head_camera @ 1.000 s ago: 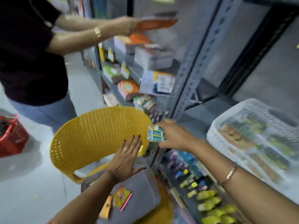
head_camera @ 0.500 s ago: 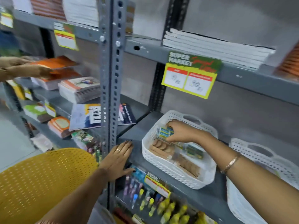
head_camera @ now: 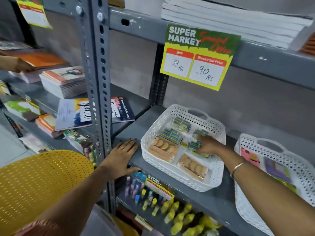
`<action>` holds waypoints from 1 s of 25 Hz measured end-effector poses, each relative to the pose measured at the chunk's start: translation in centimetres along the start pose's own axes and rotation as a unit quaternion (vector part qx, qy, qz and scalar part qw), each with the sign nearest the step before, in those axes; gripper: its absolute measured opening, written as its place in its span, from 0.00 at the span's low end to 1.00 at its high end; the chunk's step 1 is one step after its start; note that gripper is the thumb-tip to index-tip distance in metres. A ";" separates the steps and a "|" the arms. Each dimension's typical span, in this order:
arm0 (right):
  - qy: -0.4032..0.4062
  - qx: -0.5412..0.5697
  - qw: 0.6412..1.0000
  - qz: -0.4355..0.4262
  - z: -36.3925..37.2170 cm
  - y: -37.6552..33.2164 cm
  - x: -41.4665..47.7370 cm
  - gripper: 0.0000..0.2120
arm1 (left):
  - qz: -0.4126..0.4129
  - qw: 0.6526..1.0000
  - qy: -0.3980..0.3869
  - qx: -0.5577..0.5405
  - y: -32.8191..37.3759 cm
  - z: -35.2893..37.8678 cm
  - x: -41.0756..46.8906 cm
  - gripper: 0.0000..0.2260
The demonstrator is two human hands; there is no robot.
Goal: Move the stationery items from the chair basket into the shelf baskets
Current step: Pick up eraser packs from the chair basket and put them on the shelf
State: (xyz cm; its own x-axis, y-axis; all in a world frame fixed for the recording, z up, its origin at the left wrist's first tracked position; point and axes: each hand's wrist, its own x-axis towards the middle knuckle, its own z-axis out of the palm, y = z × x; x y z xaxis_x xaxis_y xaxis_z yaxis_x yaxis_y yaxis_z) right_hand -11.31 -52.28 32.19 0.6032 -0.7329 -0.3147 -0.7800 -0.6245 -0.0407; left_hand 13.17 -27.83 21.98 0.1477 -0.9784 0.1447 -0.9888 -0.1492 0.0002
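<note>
Yellow chair (head_camera: 37, 181) at left. Left hand (head_camera: 121, 156) flat on the grey shelf (head_camera: 213, 200) edge, fingers spread, holding nothing. White basket (head_camera: 211, 181) mid-shelf holds eraser packs (head_camera: 171, 134). Right hand (head_camera: 207, 144) inside, on one pack; can't tell if gripping. Second basket (head_camera: 247, 212) at right.

White lattice basket (head_camera: 172, 163), yellow perforated chair (head_camera: 39, 181), grey shelf (head_camera: 211, 198)

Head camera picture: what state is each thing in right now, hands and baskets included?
Left hand: open, flat on the shelf edge.
Right hand: inside the white basket, on a small green-blue packet; grip unclear.
White basket: partly filled with packets.
Second white basket: holds colourful items.
</note>
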 end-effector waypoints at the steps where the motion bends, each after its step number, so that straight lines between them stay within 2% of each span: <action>1: -0.008 0.001 1.000 0.004 0.0 0.0 0.2 0.27 | 0.002 1.000 0.005 -0.002 0.0 0.0 0.0 0.44; 4: -0.036 -0.005 0.999 0.002 0.0 0.4 0.7 0.27 | 0.006 1.000 0.008 -0.006 0.1 -0.1 0.0 0.44; 7: -0.056 -0.030 0.998 -0.008 0.0 0.6 0.5 0.44 | 0.004 1.000 -0.006 -0.004 0.0 0.0 -0.1 0.45; 14: -0.022 -0.011 1.000 -0.019 0.8 0.7 0.5 0.39 | 0.011 1.000 0.023 0.001 0.1 0.2 0.0 0.43; 17: -0.047 -0.035 0.998 -0.019 0.0 0.2 -0.3 0.45 | 0.010 1.000 0.021 0.019 0.2 -0.1 -0.1 0.46; 18: -0.030 -0.046 0.998 -0.025 -0.6 -0.4 -0.7 0.46 | 0.005 1.000 0.012 0.024 0.3 -0.3 0.0 0.45; 20: 0.070 -0.043 0.994 -0.066 -2.0 -3.1 -2.0 0.38 | -0.010 1.000 -0.008 0.024 0.4 -0.6 -0.4 0.42; 21: 0.135 -0.022 0.986 -0.098 -2.8 -5.1 -3.1 0.32 | -0.012 1.000 0.009 0.022 0.6 -0.7 -1.0 0.40; 23: 0.239 0.040 0.955 -0.173 -3.5 -10.3 -5.6 0.18 | -0.014 0.998 0.053 0.035 0.6 -0.2 -3.5 0.36; 25: 0.291 0.103 0.918 -0.248 -2.9 -14.9 -8.0 0.11 | -0.044 0.998 0.051 0.018 0.6 1.8 -7.6 0.34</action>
State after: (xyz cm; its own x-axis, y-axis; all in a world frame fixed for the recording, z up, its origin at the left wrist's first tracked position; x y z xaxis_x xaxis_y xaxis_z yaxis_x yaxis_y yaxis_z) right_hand -4.01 -37.89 38.08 0.8333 -0.4295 0.3480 -0.3640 -0.9001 -0.2393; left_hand 11.50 -20.71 19.09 0.2299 -0.9417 0.2458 -0.9702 -0.2417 -0.0185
